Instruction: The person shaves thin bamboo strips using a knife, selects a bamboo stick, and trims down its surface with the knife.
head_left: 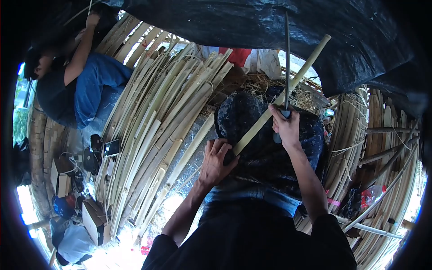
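Observation:
My right hand (286,126) is closed around the dark handle of a long, narrow-bladed knife (287,63). Its blade points up and away from me, beside a pale bamboo strip (258,126). The strip slants across my lap, from my left hand (218,161) up to the far right. Fingers of the left hand are bent around its near end, where something dark shows that I cannot make out. Whether the blade touches the bamboo is not clear. Beneath both hands, a dark, dusty covering (292,157) lies over my legs.
A large pile of split bamboo strips (166,108) lies on my left. More bundled strips (348,121) and poles stand at right. A person in blue trousers (96,85) sits at upper left. Black sheeting (216,22) hangs overhead. Cardboard boxes (92,220) sit lower left.

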{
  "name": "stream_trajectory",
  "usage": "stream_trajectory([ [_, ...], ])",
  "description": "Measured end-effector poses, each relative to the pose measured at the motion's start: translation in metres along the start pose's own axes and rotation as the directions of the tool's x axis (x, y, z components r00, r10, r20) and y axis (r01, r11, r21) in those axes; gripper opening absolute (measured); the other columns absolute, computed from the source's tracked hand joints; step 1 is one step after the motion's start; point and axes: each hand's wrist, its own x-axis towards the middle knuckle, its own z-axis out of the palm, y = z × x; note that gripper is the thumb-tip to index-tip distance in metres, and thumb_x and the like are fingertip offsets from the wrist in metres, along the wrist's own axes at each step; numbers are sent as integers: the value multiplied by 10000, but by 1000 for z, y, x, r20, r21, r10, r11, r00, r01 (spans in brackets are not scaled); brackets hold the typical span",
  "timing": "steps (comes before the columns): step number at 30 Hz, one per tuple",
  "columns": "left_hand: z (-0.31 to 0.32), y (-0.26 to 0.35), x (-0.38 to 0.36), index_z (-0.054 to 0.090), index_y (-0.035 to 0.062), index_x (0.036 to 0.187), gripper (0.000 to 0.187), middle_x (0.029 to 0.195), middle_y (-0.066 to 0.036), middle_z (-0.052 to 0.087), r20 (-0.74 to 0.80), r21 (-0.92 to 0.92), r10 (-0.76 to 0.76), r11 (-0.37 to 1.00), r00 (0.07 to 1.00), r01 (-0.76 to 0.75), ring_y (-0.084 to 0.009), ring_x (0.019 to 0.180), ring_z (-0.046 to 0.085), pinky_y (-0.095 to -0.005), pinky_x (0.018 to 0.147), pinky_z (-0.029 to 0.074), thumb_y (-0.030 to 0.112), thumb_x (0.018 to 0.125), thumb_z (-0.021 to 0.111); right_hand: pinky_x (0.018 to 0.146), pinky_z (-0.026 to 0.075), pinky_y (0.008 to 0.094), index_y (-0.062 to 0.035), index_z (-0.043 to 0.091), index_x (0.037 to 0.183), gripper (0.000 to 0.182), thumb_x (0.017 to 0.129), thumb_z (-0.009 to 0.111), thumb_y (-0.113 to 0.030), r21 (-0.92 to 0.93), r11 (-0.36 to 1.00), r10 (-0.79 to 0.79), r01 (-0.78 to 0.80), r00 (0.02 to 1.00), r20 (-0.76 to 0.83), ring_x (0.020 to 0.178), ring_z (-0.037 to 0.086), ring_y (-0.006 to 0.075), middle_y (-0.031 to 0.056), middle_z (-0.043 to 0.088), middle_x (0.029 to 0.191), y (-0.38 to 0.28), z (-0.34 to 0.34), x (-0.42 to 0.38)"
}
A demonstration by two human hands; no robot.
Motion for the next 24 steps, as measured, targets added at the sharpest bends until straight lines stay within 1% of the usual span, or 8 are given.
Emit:
stream_trajectory([
  [4,-18,-1,17,554,25,1103,423,1108,-172,575,53,-90,38,995,998,-33,-363,1059,552,-453,910,469,204,800,789,379,308,215,-14,635,896,158,925,716,-147,49,998,27,-28,999,21,419,411,28,-57,462,555,-12,0,3],
  [7,-29,-6,24,496,26,1128,383,956,-204,619,74,-138,-8,990,997,18,-421,874,646,-457,757,510,152,861,739,389,291,228,-9,643,906,189,933,706,-185,-74,997,-5,10,998,67,430,411,23,-66,455,552,-17,-4,8],
  [11,-41,-15,40,464,14,1203,414,1015,-227,624,161,-164,-26,985,987,52,-436,895,633,-471,764,509,156,898,707,433,310,260,-5,649,887,214,920,713,-207,-209,977,-26,39,998,65,453,405,37,-42,478,560,-11,-9,11],
  [14,-14,-25,41,505,-7,1220,393,1030,-229,648,20,-109,131,986,991,-128,-430,892,640,-467,745,516,172,921,687,459,349,278,-10,656,896,208,915,715,-209,-265,963,-28,40,999,47,474,432,57,-29,491,565,5,-16,16],
  [17,-13,-10,39,570,17,1102,257,878,-199,686,39,12,38,999,999,-38,-386,771,665,-462,663,513,203,947,654,498,392,307,0,672,947,253,906,723,-244,-372,925,-69,81,997,45,498,464,94,38,515,572,-1,-21,8],
  [20,-17,4,35,595,-18,1119,295,801,-221,673,151,-36,-163,985,975,170,-389,700,651,-462,622,505,231,965,636,543,464,346,3,690,1008,353,917,703,-338,-569,820,-39,61,998,50,510,571,176,136,569,588,-3,-38,-8],
  [23,-21,14,23,609,-59,1098,293,719,-259,633,-126,11,-115,993,985,117,-400,673,629,-471,597,481,212,987,601,573,557,407,-29,702,989,574,899,610,-588,-852,363,-381,377,895,233,630,698,348,210,649,639,16,-47,-21],
  [24,-18,15,21,609,-59,1098,293,719,-259,633,-128,15,-124,992,984,126,-400,673,629,-471,597,481,212,987,601,573,557,407,-29,702,989,574,899,610,-588,-849,366,-377,382,895,240,630,698,348,210,649,639,20,-48,-24],
])
